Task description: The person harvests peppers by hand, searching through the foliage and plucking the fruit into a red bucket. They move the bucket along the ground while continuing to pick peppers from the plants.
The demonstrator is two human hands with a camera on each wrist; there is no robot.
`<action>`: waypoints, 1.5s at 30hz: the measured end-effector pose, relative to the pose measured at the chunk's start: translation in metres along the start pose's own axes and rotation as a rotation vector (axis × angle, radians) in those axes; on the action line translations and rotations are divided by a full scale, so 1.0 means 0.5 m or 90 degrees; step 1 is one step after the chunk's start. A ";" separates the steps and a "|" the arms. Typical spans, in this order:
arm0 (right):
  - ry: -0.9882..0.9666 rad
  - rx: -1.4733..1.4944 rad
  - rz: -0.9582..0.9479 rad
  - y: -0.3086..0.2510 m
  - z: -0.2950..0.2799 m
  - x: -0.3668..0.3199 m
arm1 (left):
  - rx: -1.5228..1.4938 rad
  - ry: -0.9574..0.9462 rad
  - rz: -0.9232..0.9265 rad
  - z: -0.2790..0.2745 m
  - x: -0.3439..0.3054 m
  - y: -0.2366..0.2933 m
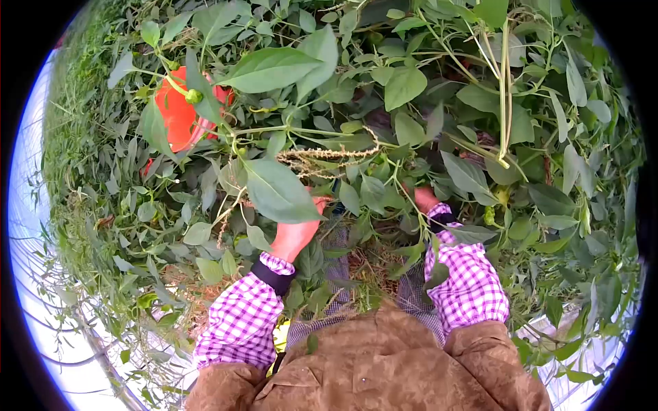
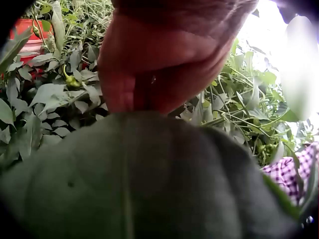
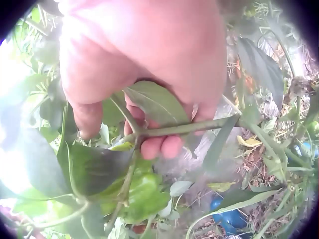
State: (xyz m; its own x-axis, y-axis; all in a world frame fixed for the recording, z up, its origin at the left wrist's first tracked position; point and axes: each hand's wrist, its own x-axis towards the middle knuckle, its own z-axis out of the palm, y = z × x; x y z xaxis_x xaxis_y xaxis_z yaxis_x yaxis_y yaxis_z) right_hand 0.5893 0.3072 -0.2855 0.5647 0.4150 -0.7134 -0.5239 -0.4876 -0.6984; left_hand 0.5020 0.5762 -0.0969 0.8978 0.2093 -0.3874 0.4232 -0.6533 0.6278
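My left hand reaches among the leaves of a pepper plant. In the left wrist view a large leaf covers its fingertips, so I cannot tell what they hold. My right hand is half hidden by foliage in the head view. Seen from its own wrist, its fingers curl round a forked green plant stem, with a leaf between them and the thumb to the left. Just below those fingers hangs a glossy green pepper, partly behind leaves and a branch.
A red bucket stands among the plants at the upper left. A small green pepper hangs in front of it. Dense stems and leaves surround both hands. Something glossy and blue lies low on the littered ground. Cut pale stems lean at the right.
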 end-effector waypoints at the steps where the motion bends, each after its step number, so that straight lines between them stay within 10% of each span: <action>1: 0.019 0.016 0.001 -0.002 -0.001 -0.005 | 0.101 0.004 0.172 0.004 0.007 -0.003; 4: 0.090 0.069 0.000 0.000 -0.004 -0.017 | -0.265 -0.156 -0.117 0.111 -0.015 -0.051; 9: 0.201 0.135 0.001 -0.014 -0.003 -0.041 | -0.443 -0.183 0.028 0.219 -0.027 -0.179; 15: -0.011 0.104 0.017 0.041 -0.008 0.013 | 0.226 -0.202 0.246 0.141 0.030 0.005; 19: 0.178 -0.108 -0.214 0.029 0.017 -0.026 | 0.104 -0.303 0.077 0.113 0.058 0.052; 21: 0.119 -0.089 0.114 -0.029 0.045 -0.049 | 0.080 -0.268 0.026 0.116 0.060 0.042; 25: -0.075 0.289 0.377 -0.124 0.131 -0.100 | 0.093 -0.206 0.070 0.134 0.058 0.033; 30: 0.016 0.582 0.386 -0.096 0.160 -0.096 | 0.224 -0.235 0.124 0.145 0.082 0.063; 31: 0.080 0.190 0.016 -0.079 0.159 -0.091 | 0.241 -0.182 0.096 0.140 0.083 0.079; 34: 0.119 0.477 0.270 -0.049 0.172 -0.064 | 0.267 -0.111 0.066 0.127 0.090 0.110; 36: 0.105 0.481 0.202 -0.021 0.169 -0.041 | 0.206 -0.079 0.143 0.089 0.100 0.109; 40: 0.083 0.588 0.309 -0.043 0.149 -0.043 | -0.162 -0.005 -0.130 -0.136 0.121 0.071; 44: 0.013 0.295 0.032 0.088 0.159 -0.012 | -0.341 0.286 -0.195 -0.385 0.156 -0.002; 45: 0.013 0.422 0.178 0.032 0.140 -0.032 | -0.335 0.320 -0.199 -0.426 0.163 -0.023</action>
State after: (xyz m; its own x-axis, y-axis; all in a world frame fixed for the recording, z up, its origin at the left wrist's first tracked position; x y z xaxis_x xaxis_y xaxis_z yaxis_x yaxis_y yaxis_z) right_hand 0.5274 0.3463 -0.2892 0.3618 0.3255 -0.8736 -0.9236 -0.0023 -0.3833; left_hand 0.5963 0.7560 0.0081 0.6218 0.7122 -0.3259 0.5545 -0.1063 0.8254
